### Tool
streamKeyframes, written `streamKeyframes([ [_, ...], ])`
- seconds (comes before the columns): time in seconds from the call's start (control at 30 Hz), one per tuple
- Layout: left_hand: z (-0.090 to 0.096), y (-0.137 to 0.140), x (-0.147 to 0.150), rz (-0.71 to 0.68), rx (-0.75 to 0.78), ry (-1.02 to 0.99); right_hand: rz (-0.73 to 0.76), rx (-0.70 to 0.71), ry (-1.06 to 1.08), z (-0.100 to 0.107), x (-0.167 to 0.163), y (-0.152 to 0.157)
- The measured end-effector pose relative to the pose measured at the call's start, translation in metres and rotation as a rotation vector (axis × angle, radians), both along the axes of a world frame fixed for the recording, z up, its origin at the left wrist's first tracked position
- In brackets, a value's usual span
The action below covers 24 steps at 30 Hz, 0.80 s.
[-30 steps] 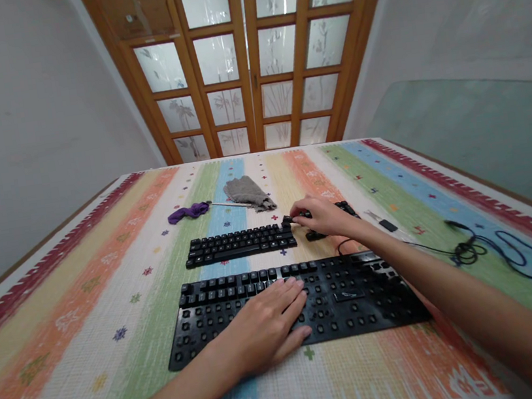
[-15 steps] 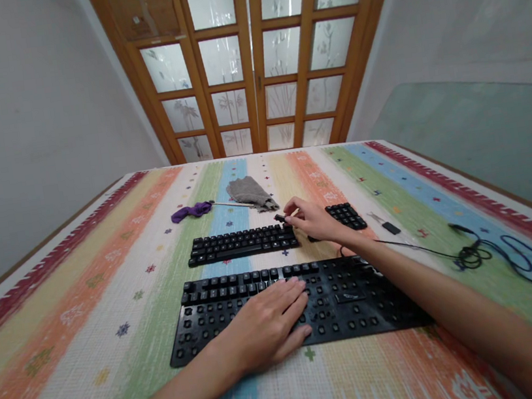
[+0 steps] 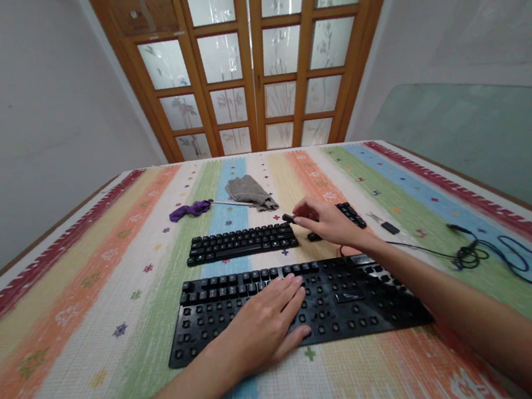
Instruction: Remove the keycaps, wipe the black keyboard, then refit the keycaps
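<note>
My left hand [image 3: 268, 321] lies flat across a black keyboard [image 3: 377, 322], with its fingers stretched out. Keycaps fill the two back rows on the left side of the board, while much of the rest shows bare switches. Beyond it, loose keycaps [image 3: 232, 244] are laid out in tight rows. At the right end of those rows, my right hand [image 3: 323, 219] pinches a wide black keycap [image 3: 288, 219] between thumb and fingers. A second group of loose keycaps [image 3: 350, 215] is partly hidden behind this hand.
Farther back lie a grey cloth [image 3: 250, 192] and a purple cloth [image 3: 189, 211] by a thin rod [image 3: 231, 202]. A small black-handled tool [image 3: 390, 227] rests to the right. The coiled cable [image 3: 472, 256] spreads over the striped tablecloth [image 3: 126, 298].
My right hand has shifted slightly right with the keycap, away from the end of the laid-out rows. My left hand stays on the keyboard.
</note>
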State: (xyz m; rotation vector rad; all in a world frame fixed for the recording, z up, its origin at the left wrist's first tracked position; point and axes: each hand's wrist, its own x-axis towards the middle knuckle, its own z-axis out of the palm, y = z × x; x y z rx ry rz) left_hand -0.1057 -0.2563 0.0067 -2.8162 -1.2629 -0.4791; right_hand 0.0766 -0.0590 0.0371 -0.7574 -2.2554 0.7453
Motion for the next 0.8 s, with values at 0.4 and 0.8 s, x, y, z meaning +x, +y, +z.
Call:
streamKeyframes([
  [0.4, 0.006, 0.002, -0.001, -0.006, 0.001, 0.026, 0.14, 0.068, -0.163, 0.003, 0.052, -0.076],
  [0.8, 0.011, 0.014, 0.004, -0.03, 0.11, -0.033, 0.255, 0.324, -0.222, -0.016, 0.055, -0.085],
])
